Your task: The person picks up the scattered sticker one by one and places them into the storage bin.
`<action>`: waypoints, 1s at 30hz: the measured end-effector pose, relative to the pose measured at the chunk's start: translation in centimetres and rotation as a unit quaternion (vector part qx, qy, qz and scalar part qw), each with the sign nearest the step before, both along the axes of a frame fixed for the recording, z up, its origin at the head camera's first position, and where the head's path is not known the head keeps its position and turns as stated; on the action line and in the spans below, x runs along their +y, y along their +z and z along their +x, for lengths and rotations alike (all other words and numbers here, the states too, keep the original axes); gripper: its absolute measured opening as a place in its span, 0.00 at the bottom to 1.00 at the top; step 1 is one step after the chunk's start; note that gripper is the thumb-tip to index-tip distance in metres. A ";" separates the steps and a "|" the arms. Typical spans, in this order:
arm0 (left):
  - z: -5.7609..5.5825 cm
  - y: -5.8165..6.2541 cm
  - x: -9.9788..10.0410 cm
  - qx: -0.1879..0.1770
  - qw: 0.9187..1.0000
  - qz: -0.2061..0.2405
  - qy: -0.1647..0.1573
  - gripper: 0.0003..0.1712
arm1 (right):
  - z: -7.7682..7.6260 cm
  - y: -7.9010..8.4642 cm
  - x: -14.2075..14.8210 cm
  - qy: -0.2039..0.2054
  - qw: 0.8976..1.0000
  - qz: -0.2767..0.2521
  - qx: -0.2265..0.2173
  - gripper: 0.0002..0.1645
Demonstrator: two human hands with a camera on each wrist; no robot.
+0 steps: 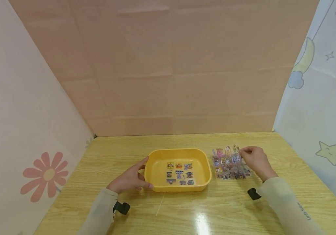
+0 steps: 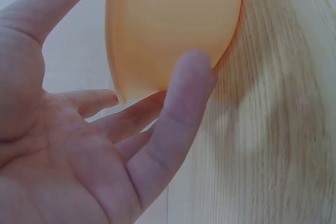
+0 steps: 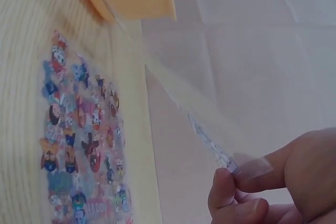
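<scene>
A yellow tray sits on the wooden table, with several small cartoon stickers spread over its floor. My left hand holds the tray's left end, thumb at the near corner and index finger along the far side. In the left wrist view, bent fingers touch the tray's outer wall. My right hand pinches the edge of a clear sticker sheet between thumb and fingertip. That sheet is tilted up, almost edge-on in the right wrist view, above more printed cartoon stickers lying on the table.
The wooden table ends at a plain peach backdrop. A flower-print wall stands on the left and a star-and-moon wall on the right. One thin pale strip lies before the tray.
</scene>
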State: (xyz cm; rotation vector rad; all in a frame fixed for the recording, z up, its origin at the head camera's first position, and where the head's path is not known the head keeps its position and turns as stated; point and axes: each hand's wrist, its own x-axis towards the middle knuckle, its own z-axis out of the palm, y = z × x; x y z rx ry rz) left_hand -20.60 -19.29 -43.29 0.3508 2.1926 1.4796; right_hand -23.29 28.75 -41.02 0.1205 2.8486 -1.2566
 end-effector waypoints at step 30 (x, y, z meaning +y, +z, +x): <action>0.2 0.3 0.2 0.014 1.000 -0.012 0.005 0.71 | 0.1 2.5 -1.2 -0.004 0.999 -0.046 0.006 0.32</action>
